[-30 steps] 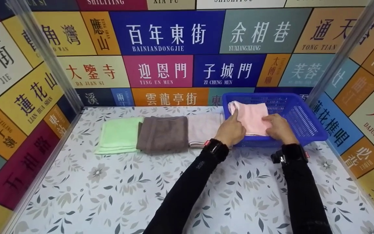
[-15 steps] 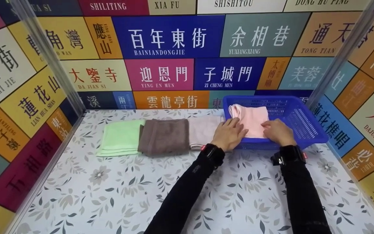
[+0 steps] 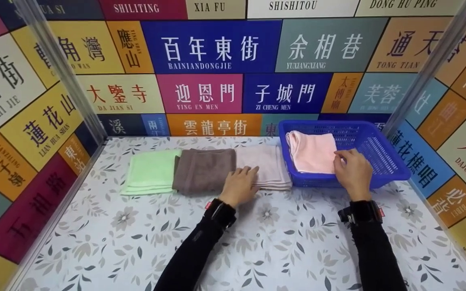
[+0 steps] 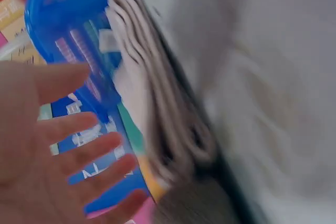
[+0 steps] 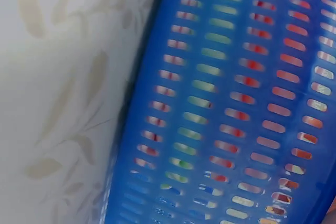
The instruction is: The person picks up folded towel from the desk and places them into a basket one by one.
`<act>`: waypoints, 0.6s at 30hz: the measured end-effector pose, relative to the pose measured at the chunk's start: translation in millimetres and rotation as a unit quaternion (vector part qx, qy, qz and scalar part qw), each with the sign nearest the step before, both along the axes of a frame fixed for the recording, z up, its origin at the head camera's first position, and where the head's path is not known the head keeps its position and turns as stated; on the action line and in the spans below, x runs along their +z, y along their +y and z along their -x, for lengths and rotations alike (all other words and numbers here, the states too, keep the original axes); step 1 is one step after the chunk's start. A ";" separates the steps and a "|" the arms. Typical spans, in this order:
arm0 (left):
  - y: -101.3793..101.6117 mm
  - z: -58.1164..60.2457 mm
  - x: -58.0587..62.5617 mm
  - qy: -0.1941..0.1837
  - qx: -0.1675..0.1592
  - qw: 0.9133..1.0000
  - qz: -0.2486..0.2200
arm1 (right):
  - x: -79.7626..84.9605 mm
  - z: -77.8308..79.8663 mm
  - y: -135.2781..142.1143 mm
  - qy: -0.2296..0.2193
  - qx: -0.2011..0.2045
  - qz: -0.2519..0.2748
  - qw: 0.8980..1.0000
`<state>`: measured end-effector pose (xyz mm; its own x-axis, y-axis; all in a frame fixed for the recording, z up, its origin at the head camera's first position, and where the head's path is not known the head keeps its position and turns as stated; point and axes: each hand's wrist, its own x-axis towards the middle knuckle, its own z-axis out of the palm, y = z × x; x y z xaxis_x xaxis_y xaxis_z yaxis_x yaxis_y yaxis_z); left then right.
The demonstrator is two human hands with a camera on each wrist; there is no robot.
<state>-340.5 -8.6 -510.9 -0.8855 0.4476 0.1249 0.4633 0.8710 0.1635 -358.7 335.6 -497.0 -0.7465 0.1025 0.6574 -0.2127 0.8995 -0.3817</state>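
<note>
I see the left hand (image 3: 239,185) loose and empty, but can't tell if the right hand (image 3: 354,171) pinches the pink cloth (image 3: 314,153). The basket (image 3: 378,153) at one o'clock holds that cloth, probably to stop it sliding.

"Where is there room to pass?"

"Over the floral tabletop (image 3: 289,250), between the black sleeves (image 3: 188,250), and down into the right half of the blue basket (image 3: 378,151)."

"What stands in the way?"

"A peach towel (image 3: 316,152) in the basket's left part, the right hand (image 3: 353,171) across its front rim. Leftward, a pale pink towel (image 3: 263,158), a brown towel (image 3: 206,167), a green towel (image 3: 152,169) (a low, close-set row), the left hand (image 3: 239,186) at their front."
</note>
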 end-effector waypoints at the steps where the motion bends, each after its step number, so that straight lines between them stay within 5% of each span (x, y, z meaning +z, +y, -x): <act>1: -5.9 -2.3 -1.5 -0.015 -0.002 1.000 0.014 | -0.9 -1.0 -0.7 0.007 0.006 -0.003 1.000; 7: -15.5 -6.7 -3.0 -0.022 -0.029 0.997 0.073 | -2.9 -3.9 -4.4 0.011 0.041 -0.027 0.999; 14: -18.4 -0.5 -5.2 -0.004 0.030 0.996 0.082 | -4.0 -3.2 -7.4 -0.003 0.045 -0.029 0.999; 18: -20.2 1.7 -9.3 0.011 0.028 0.996 0.082 | -3.5 -3.1 -6.8 -0.006 0.044 -0.030 0.999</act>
